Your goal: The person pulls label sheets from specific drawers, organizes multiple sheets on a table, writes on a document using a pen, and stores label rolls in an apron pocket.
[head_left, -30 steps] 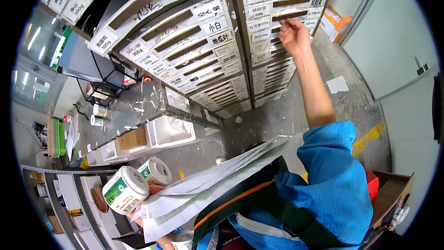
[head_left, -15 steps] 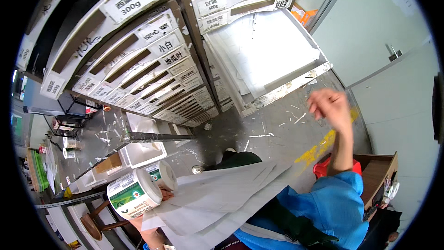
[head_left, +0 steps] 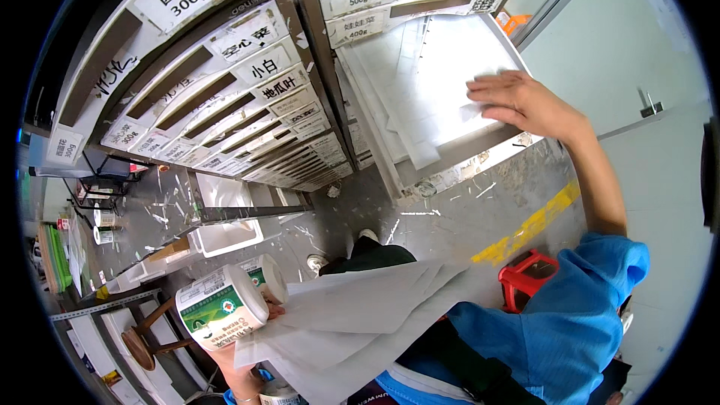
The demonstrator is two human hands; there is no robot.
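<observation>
My left hand [head_left: 275, 310], mostly hidden, is wrapped round white cylinders with green printed sides. A large cylinder [head_left: 217, 307] stands in front and a smaller cylinder [head_left: 266, 277] sits behind it; whether they are rolls or tubs I cannot tell. A sheaf of thin white paper sheets [head_left: 352, 315] fans out from the same hand across my front. My right hand [head_left: 517, 101] reaches over a pulled-out drawer [head_left: 480, 169], fingers stretched and holding nothing. Inside the drawer lie loose white sheets [head_left: 405, 90]; contact with them is unclear.
Brown cabinets with labelled white drawers [head_left: 262, 67] rise ahead and left. A red stool [head_left: 525, 277] stands low on the right, near a yellow floor stripe [head_left: 529, 225]. White bins [head_left: 229, 238] sit at the left, and a pale door [head_left: 637, 52] is at the right. Paper scraps litter the floor.
My right hand has moved forward and up from beside the drawer to over its papers, and its fingers have straightened. My left hand keeps its hold on the cylinders and sheets.
</observation>
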